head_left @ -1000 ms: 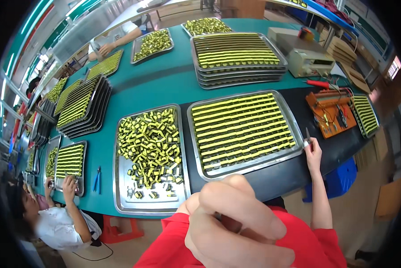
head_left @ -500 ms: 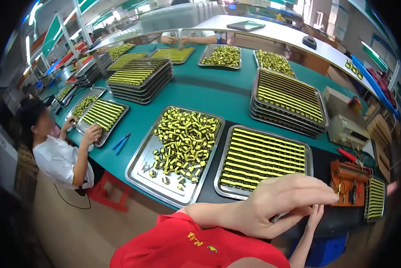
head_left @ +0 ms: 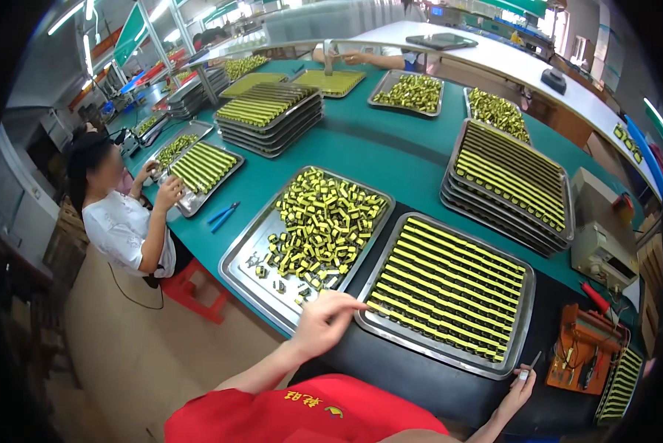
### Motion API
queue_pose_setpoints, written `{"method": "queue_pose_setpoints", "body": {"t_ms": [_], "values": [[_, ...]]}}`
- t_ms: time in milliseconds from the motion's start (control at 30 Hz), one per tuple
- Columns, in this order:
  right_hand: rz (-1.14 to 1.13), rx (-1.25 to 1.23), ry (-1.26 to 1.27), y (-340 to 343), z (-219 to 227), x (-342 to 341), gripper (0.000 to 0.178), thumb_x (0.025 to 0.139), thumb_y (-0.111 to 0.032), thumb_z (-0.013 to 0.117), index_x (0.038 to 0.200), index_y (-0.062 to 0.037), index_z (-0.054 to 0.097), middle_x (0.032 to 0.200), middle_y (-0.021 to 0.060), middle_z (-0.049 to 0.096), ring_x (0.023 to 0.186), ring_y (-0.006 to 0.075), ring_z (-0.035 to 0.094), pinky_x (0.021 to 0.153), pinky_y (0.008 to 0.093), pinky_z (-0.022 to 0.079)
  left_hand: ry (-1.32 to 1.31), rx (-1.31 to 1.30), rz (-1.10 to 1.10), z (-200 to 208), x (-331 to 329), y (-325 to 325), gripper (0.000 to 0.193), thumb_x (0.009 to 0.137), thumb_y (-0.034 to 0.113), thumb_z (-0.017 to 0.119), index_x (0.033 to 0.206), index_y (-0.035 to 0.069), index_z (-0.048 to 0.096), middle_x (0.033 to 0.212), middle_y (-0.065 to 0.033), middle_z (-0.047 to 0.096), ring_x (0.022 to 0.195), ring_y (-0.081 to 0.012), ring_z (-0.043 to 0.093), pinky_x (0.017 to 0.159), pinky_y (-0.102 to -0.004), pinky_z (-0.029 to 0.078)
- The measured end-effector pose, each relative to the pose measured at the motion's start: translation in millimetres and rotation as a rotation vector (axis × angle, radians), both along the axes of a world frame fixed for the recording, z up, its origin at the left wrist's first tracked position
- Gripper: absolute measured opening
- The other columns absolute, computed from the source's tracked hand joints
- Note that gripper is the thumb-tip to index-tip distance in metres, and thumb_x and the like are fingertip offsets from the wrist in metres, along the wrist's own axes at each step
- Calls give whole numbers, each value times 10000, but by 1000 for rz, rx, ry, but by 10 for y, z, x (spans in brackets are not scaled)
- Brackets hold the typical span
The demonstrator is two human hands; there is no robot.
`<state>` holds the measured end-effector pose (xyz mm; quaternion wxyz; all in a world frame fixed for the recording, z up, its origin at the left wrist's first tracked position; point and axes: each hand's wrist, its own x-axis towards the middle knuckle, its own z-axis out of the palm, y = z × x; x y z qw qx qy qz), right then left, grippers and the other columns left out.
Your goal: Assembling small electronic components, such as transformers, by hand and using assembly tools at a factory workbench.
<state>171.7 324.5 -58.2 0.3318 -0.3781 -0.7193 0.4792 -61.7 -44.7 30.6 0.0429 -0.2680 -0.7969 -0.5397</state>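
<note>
My left hand [head_left: 324, 323] is at the near left corner of a metal tray [head_left: 421, 347] filled with rows of small yellow-and-black wound parts [head_left: 449, 280]. Its index finger stretches to the left end of a row; the thumb is apart from it, and nothing shows between them. Beyond the tray's near right corner, my right hand [head_left: 514, 399] is closed round a slim metal pointed tool [head_left: 536, 360], whose tip points up and away. A small whitish piece shows at its fingers. Left of the rows, another metal tray [head_left: 246, 267] holds loose parts [head_left: 324, 221] in a heap.
Stacked trays of parts [head_left: 505, 177] stand at the far right, near a beige instrument box [head_left: 601, 247]. An orange tool case [head_left: 579, 354] lies at the right. Blue pliers [head_left: 223, 215] rest at the left, near a seated co-worker [head_left: 121, 221] handling parts.
My left hand has swung left and down from the tray's near edge to its near left corner. My right hand, mostly hidden before, now shows with the pointed tool. The view has shifted.
</note>
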Motion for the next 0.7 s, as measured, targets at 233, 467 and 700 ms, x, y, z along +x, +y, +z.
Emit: {"method": "queue_pose_setpoints", "body": {"t_ms": [233, 467, 700], "values": [[1, -13, -8, 95, -58, -12, 250, 980, -113, 443, 1167, -23, 581, 1005, 6, 579, 787, 50, 440, 654, 199, 316, 106, -334, 450, -258, -88, -727, 172, 806, -81, 597, 915, 18, 687, 983, -135, 666, 875, -249, 651, 782, -318, 502], [11, 10, -23, 176, -88, 7, 281, 1002, -137, 424, 1193, 5, 572, 1028, 21, 589, 800, 55, 422, 701, 199, 337, 63, -469, 433, -374, -229, -833, 269, 795, -44, 624, 1043, 51, 667, 1035, -102, 645, 785, -209, 603, 762, -299, 486], [35, 27, 15, 202, -143, 97, 301, 1006, -159, 452, 1211, 22, 579, 987, 28, 602, 711, 54, 378, 653, 204, 319, 170, -428, 602, -339, -506, -1236, 318, 787, -23, 645, 1092, 65, 626, 997, -96, 628, 679, -213, 595, 689, -328, 490]]}}
